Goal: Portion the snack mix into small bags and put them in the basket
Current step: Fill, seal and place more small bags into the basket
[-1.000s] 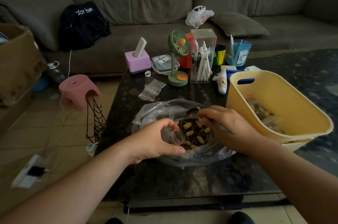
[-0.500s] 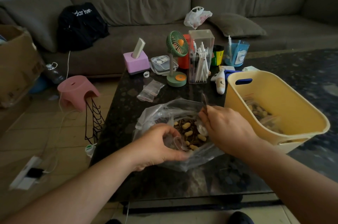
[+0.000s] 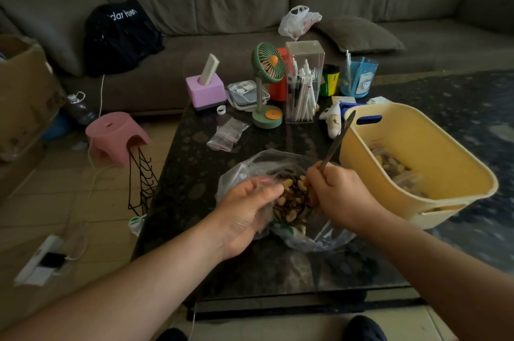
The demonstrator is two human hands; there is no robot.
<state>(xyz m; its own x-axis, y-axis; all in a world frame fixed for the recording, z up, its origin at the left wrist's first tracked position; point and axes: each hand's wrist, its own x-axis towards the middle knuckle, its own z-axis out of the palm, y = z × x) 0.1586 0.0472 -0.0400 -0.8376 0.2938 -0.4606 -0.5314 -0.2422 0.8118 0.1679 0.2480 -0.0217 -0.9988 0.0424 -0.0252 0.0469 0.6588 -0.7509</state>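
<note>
a dark speckled coffee table [image 3: 194,173] carries a big clear bag of snack mix [image 3: 292,201], a yellow basket [image 3: 445,162], spare small bags [image 3: 228,135], a green fan [image 3: 267,90] and a clear pen box [image 3: 304,82].

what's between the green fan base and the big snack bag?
Head view: a small stack of empty zip bags on the dark table, left of a straight line between them; otherwise bare tabletop.

basket [image 3: 434,146] yellow, blue handle | table [image 3: 194,173] dark speckled | fan [image 3: 268,62] green, orange centre | stool [image 3: 114,132] pink
</note>
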